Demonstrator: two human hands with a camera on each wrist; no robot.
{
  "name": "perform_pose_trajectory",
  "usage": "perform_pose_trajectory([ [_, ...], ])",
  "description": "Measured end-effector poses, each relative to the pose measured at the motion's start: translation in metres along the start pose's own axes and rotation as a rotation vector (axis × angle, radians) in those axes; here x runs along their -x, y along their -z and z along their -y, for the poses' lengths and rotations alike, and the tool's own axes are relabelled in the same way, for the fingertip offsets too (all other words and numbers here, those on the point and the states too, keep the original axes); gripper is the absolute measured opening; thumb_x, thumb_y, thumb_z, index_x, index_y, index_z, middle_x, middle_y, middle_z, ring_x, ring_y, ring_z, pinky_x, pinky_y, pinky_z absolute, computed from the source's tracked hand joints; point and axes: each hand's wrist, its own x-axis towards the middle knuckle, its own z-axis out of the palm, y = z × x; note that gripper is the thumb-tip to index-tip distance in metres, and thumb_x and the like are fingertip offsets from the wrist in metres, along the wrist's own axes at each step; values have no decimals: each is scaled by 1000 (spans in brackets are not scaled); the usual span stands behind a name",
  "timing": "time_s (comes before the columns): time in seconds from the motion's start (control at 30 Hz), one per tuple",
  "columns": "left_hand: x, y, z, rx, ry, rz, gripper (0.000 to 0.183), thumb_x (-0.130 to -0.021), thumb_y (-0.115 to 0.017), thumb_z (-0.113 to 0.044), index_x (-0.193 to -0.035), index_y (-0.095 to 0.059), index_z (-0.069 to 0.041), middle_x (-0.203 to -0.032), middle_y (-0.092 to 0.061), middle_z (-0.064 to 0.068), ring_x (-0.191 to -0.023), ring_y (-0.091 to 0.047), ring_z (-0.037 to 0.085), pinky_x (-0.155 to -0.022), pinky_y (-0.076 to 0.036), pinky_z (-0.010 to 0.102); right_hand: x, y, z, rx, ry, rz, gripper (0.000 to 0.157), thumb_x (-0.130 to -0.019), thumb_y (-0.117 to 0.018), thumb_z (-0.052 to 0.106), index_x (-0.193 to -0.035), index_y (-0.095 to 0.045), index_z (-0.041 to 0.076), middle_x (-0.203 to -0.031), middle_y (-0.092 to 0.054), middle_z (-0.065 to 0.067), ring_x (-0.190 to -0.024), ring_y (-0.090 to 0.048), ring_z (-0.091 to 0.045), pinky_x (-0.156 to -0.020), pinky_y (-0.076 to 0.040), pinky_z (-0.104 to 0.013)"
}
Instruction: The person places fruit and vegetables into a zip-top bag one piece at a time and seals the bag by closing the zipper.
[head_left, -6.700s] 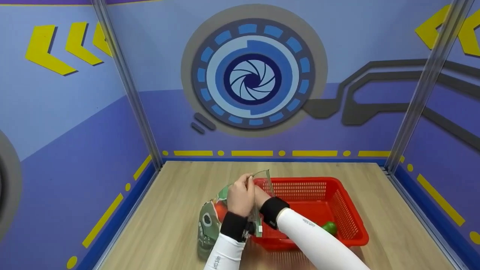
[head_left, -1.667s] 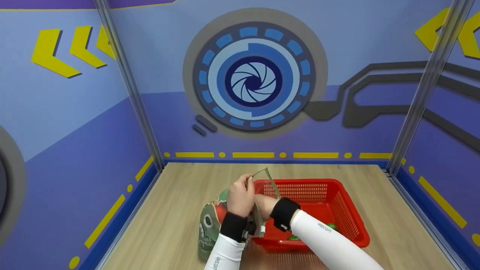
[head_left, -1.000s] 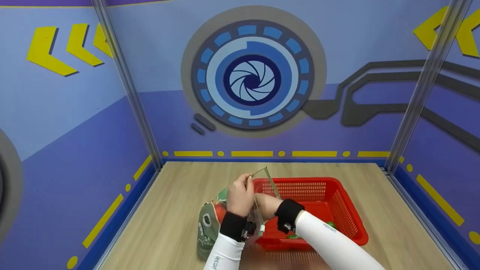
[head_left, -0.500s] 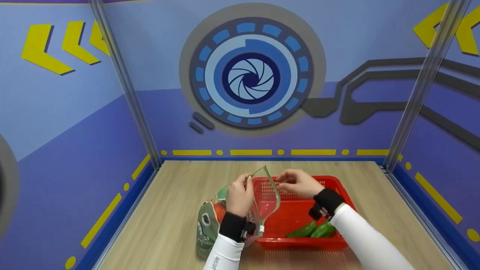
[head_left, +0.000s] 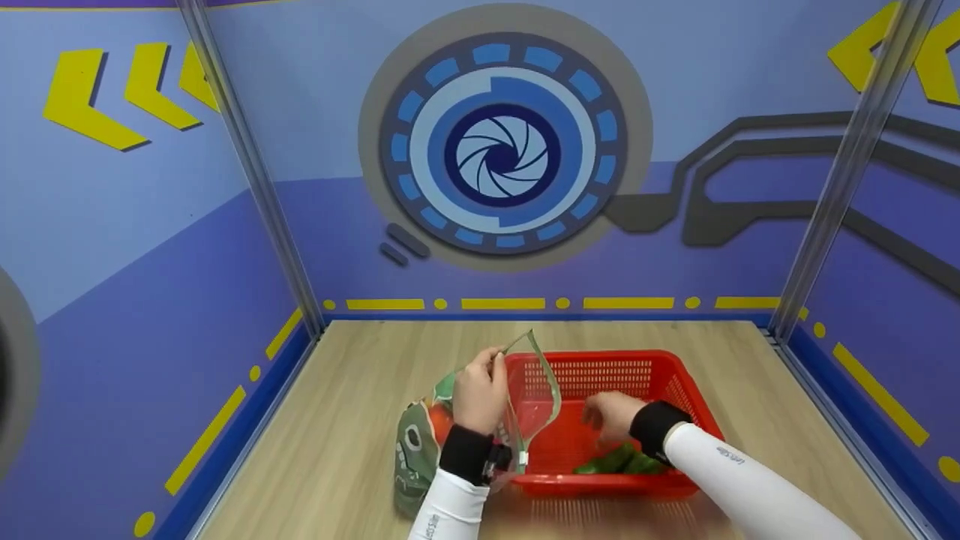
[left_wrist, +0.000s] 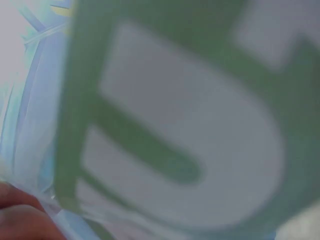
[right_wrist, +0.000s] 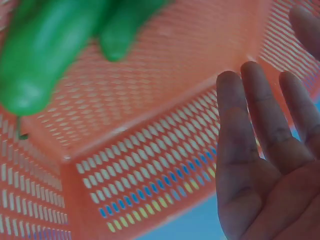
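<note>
My left hand (head_left: 480, 394) pinches the upper edge of a green printed zip bag (head_left: 416, 450). The bag stands upright with its mouth held wide, and an orange-red patch shows on its side. Close up, the left wrist view is filled by the bag's blurred green and white print (left_wrist: 190, 115), with fingertips (left_wrist: 25, 220) at the lower left. Over the red plastic basket (head_left: 559, 431) hovers my right hand (head_left: 611, 416), fingers extended and holding nothing. Two long green vegetables, one (head_left: 606, 460) beside the other (head_left: 643, 464), lie at the basket's near side; their exact kind is unclear.
The basket stands just right of the bag on a wooden table (head_left: 352, 390). Blue and purple printed walls (head_left: 322, 232) enclose the table at the back and both sides, with metal posts (head_left: 255, 165) at the corners.
My right hand has come out of the bag's mouth, moved right, then lowered into the basket above the green vegetables. The left hand keeps its grip on the bag's edge.
</note>
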Motion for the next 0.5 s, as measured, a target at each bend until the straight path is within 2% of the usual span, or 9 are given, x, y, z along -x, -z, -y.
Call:
perform_pose_trajectory([
  [0.17, 0, 0, 1, 9, 11, 7, 20, -101, -61, -9, -111, -75, 0, -69, -67, 8, -50, -37, -1, -50, -34, 21, -3, -14, -4, 54, -92, 90, 42, -67, -93, 5, -104, -74, 9, -99, -72, -8, -86, -64, -19, -79, -57, -47],
  [0.33, 0, 0, 2, 13, 10, 5, 20, -101, -61, -8, -111, -75, 0, -67, -64, 6, -48, -35, -2, -49, -32, 21, -5, -23, -7, 111, -64, 175, 36, -70, -91, 8, -103, -76, 14, -93, -74, -1, -81, -63, -13, -80, -57, -42],
  [0.5, 0, 1, 2, 8, 4, 9, 20, -101, -61, -8, -111, -75, 1, -69, -66, 8, -50, -36, -1, -50, -34, 21, -6, -32, -9, 206, -16, 145, 31, -69, -90, 7, -96, -76, 15, -89, -73, 2, -79, -62, -11, -78, -57, -38],
])
